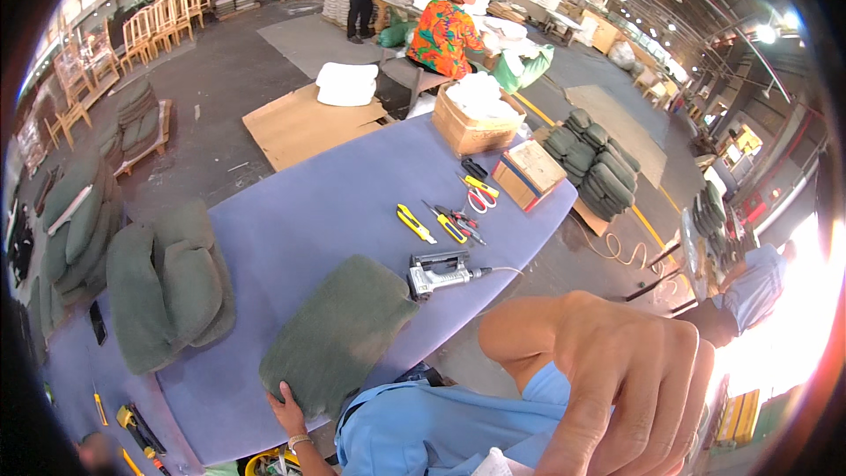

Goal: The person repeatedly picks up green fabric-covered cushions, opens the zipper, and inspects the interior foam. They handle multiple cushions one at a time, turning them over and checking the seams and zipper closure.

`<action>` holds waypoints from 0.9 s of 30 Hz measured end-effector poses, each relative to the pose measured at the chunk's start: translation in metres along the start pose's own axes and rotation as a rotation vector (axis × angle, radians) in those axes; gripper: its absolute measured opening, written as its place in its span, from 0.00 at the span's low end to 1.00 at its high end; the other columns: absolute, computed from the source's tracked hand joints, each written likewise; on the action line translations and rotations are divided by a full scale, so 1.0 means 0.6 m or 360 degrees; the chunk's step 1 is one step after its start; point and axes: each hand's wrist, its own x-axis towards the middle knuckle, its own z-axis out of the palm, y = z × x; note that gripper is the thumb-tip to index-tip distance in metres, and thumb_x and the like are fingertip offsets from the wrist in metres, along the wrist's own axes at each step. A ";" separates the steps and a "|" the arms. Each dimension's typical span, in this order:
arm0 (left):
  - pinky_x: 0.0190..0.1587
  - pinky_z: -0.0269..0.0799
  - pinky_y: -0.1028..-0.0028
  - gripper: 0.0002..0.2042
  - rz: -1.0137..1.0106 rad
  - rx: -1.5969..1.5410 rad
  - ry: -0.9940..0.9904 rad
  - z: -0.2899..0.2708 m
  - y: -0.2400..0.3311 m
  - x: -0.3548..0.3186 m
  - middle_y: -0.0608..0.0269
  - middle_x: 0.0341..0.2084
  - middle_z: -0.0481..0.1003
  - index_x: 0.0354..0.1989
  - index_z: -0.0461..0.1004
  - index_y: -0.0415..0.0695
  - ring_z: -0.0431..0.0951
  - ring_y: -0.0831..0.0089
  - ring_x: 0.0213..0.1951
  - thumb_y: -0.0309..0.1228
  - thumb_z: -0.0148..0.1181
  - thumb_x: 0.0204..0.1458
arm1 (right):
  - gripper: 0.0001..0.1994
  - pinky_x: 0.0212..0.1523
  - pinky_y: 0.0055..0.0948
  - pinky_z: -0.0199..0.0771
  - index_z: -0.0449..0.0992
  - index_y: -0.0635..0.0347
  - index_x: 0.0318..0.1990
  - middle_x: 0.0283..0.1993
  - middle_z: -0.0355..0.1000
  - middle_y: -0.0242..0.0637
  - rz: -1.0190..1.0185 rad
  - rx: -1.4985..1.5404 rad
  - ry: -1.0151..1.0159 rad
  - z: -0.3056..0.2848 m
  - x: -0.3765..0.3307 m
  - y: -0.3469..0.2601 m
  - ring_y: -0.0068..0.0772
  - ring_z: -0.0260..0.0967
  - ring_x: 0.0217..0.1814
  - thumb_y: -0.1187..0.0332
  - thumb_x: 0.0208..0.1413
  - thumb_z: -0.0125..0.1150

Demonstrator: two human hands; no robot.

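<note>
A dark green upholstered cushion lies near the front edge of the blue-covered table. My left hand grips its near left corner, fingers along the edge. Large and close at the lower right, my right hand is raised, its fingers curled into a closed grip. Whatever it may hold is hidden from view. At the cushion's far right corner lies a silver and black staple gun with a thin air hose. Beyond the gun are a yellow utility knife, pliers and red-handled scissors.
Folded green cushions rest on the table's left, near a black phone. Two cardboard boxes stand at the far end. More cushions are stacked on the floor beyond. A person in an orange patterned top sits farther off.
</note>
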 end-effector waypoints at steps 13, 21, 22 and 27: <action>0.22 0.77 0.71 0.37 -0.0078 -0.0399 -0.0305 -0.044 0.000 0.031 0.51 0.56 0.74 0.68 0.65 0.39 0.80 0.62 0.46 0.51 0.67 0.57 | 0.13 0.45 0.51 0.86 0.79 0.59 0.18 0.17 0.72 0.35 0.0016 -0.0016 0.0037 0.077 -0.002 0.076 0.29 0.70 0.20 0.70 0.51 0.54; 0.21 0.75 0.73 0.35 -0.0115 -0.0465 -0.0384 -0.037 -0.026 0.053 0.55 0.53 0.76 0.67 0.66 0.41 0.80 0.65 0.41 0.48 0.67 0.56 | 0.11 0.45 0.50 0.87 0.80 0.60 0.18 0.18 0.73 0.36 0.0095 0.0071 0.0091 0.062 -0.005 0.120 0.29 0.70 0.21 0.71 0.49 0.56; 0.22 0.76 0.73 0.34 -0.0117 -0.0495 -0.0403 -0.039 -0.025 0.052 0.55 0.54 0.76 0.67 0.66 0.41 0.80 0.65 0.42 0.47 0.67 0.57 | 0.11 0.46 0.50 0.87 0.79 0.60 0.18 0.19 0.73 0.36 0.0118 0.0070 0.0075 0.059 -0.006 0.124 0.29 0.70 0.22 0.71 0.49 0.56; 0.22 0.75 0.74 0.34 -0.0195 -0.0608 -0.0436 -0.044 -0.009 0.044 0.57 0.53 0.76 0.67 0.67 0.42 0.80 0.67 0.40 0.46 0.69 0.55 | 0.08 0.47 0.50 0.87 0.79 0.61 0.18 0.19 0.73 0.36 0.0230 0.0118 0.0010 0.041 -0.004 0.146 0.28 0.70 0.24 0.75 0.47 0.58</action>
